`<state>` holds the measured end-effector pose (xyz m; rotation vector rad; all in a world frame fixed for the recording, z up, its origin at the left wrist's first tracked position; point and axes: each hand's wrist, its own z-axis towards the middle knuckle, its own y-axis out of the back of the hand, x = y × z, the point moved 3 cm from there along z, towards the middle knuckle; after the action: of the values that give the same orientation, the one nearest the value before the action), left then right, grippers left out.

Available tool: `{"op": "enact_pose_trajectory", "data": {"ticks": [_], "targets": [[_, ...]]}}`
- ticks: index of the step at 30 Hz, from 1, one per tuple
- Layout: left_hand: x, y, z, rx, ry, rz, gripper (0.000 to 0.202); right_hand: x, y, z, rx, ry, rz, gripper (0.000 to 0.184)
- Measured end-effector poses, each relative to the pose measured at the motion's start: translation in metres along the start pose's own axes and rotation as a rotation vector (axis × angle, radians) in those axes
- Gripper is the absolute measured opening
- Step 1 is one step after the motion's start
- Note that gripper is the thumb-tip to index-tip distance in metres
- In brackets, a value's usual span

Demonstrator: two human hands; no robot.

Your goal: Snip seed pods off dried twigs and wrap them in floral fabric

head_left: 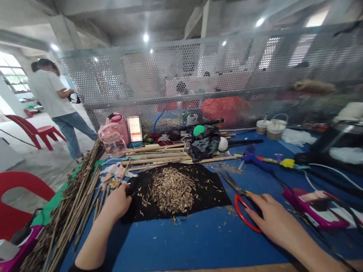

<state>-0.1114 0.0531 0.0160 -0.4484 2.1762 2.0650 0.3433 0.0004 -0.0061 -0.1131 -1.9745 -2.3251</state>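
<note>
A heap of short, light-brown cut pieces (173, 189) lies on a black cloth (212, 194) spread over the blue table. My left hand (120, 200) is at the cloth's left edge with its fingers curled in; what they hold, if anything, is hidden. Thin sticks and pale scraps (115, 173) lie just beyond that hand. On the right, my right hand (269, 211) grips the red handles of a pair of scissors (246, 217). The scissor blades point away from me, toward the cloth's right edge, and appear slightly apart.
Long dried stalks (76, 202) run along the table's left side. Bamboo sticks (157, 155) and a dark patterned bundle (204, 142) lie behind the cloth. Magenta-edged devices (330, 218) with cables sit at right. A perforated metal screen (164, 82) stands behind; a person (50, 88) is at left.
</note>
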Motion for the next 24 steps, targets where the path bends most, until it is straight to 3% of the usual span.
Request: {"op": "enact_pose_trajectory", "data": {"ticks": [3, 6, 8, 12, 16, 20, 24], "targets": [[0.001, 0.006, -0.006, -0.042, 0.033, -0.107, 0.031, -0.006, 0.005, -0.007, -0.020, -0.079, -0.051, 0.045], [-0.007, 0.010, -0.006, -0.072, 0.012, -0.319, 0.031, 0.013, 0.020, -0.001, -0.093, -0.017, -0.054, 0.042], [-0.018, 0.013, -0.002, -0.089, -0.009, -0.500, 0.031, 0.046, 0.032, 0.006, -0.078, 0.120, 0.061, 0.040], [-0.050, 0.019, 0.009, -0.091, -0.079, -0.841, 0.033, 0.140, 0.044, 0.014, 0.226, 0.550, 0.346, 0.037], [-0.075, 0.024, 0.013, -0.148, -0.224, -1.042, 0.030, 0.214, 0.043, 0.035, 0.169, 0.750, 0.393, 0.025], [-0.073, 0.019, 0.008, -0.275, -0.220, -1.108, 0.031, 0.254, 0.022, 0.067, 0.070, 0.761, 0.378, 0.035], [-0.052, 0.006, 0.010, -0.225, -0.074, -0.975, 0.033, 0.268, -0.001, 0.076, 0.143, 0.862, 0.214, 0.037]]}}
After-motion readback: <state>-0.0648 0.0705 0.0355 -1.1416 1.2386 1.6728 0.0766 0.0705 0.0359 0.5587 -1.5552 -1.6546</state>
